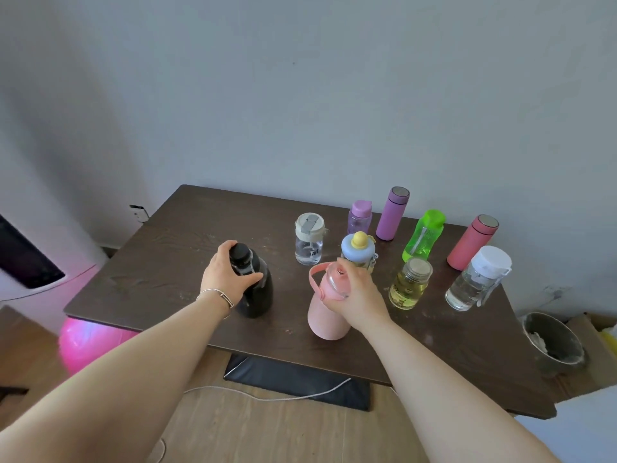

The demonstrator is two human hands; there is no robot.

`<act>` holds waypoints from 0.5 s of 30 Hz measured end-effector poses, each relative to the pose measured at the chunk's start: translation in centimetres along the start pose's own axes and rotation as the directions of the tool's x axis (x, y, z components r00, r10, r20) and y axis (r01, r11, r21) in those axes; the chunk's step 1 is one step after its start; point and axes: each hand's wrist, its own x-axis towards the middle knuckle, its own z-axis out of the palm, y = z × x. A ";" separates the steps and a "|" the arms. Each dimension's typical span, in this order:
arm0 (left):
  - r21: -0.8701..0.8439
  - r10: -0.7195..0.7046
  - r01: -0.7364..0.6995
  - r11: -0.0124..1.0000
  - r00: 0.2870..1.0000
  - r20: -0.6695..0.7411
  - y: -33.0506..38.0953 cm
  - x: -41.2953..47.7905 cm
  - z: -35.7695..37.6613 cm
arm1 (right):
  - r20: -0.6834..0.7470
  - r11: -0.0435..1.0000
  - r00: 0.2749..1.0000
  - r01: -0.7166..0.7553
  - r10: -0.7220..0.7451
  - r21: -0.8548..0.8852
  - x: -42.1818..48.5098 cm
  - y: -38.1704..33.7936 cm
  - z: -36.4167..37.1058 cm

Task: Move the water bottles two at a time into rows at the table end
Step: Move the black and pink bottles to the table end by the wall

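My left hand (225,279) grips the neck of a black bottle (257,295) standing near the middle of the dark wooden table (160,262). My right hand (357,295) clasps the top of a pale pink bottle (325,319) with a pink loop handle, close to the front edge. Behind them stand several bottles in loose rows: a clear one with a grey lid (309,242), a blue-and-yellow-capped one (359,250), a yellowish glass jar (409,284), a clear white-capped one (477,279), a small purple one (359,217), a purple flask (390,213), a green one (422,235) and a red flask (470,242).
A grey wall runs behind the table. A pink ball (86,342) lies under the left corner. A grey bucket (554,342) sits on the floor at the right beside a cardboard box (597,355). A black mat (297,382) and white cord (267,396) lie below the front edge.
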 end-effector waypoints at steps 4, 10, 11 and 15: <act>-0.025 -0.054 0.052 0.998 0.997 -0.052 -1.4 1.3 -3.3 | 0.014 0.997 0.997 0.079 -0.080 0.014 2.4 -4.3 1.8; -0.049 -0.088 0.084 0.995 0.992 -0.094 -5.2 5.1 -7.7 | 0.046 0.992 0.991 0.122 -0.124 0.041 6.5 -10.8 4.6; -0.050 -0.089 0.085 0.995 0.992 -0.093 -5.9 6.1 -8.4 | 0.046 0.992 0.991 0.122 -0.124 0.037 7.4 -11.8 5.1; -0.051 -0.069 0.066 0.996 0.996 -0.061 -9.4 11.4 -10.9 | 0.035 0.996 0.996 0.078 -0.079 0.038 11.1 -16.1 7.7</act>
